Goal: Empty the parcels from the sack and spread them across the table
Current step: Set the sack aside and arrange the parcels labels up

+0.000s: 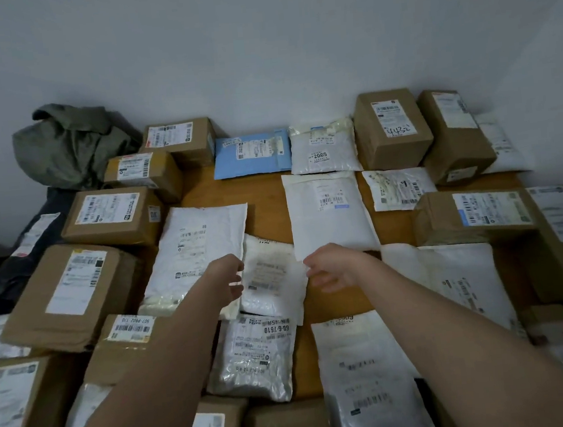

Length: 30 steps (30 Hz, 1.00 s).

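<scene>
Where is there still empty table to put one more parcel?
The biggest bare wood lies mid-table, between the long white mailer and the white envelope, below the blue envelope. A narrower strip shows just past the right hand. The left side, stacked with brown boxes, is crowded.

left hand [228, 280] and right hand [330, 268] extended forward, fingers loosely curled

A white parcel [272, 276] lay flat between the left hand [228, 280] and right hand [333, 267]. Brown boxes and white mailers covered the counter [265, 197] around them. The green sack [70, 144] sat slumped far beyond the left hand.
</scene>
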{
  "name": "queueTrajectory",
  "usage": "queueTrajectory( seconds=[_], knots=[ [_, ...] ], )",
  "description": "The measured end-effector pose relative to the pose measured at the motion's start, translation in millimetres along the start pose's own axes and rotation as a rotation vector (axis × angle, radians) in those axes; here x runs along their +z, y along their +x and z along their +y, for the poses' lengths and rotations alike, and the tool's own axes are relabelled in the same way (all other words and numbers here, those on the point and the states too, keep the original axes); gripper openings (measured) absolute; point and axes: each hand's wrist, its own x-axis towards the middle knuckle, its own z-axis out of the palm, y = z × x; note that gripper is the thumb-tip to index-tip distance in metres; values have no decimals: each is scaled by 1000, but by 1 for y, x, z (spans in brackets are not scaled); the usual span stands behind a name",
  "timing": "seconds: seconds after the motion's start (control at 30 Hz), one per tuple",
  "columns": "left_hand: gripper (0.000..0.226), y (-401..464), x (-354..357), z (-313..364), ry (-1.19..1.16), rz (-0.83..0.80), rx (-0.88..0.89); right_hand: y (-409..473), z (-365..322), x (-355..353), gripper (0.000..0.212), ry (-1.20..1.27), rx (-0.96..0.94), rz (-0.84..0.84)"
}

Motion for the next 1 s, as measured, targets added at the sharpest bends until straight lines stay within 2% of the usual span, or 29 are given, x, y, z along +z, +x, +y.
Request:
queueTrajectory(
  seconds=[0.3,0.63,1.0],
  knots=[
    [7,3,-16,-21,26,-87,-8,8,25,41,54,77,115,64],
    [19,14,-18,-30,42,-36,26,27,38,58,43,444,94,88],
    [11,-1,-16,-16,3,47,79,14,31,50,27,565,79,29]
  ],
)
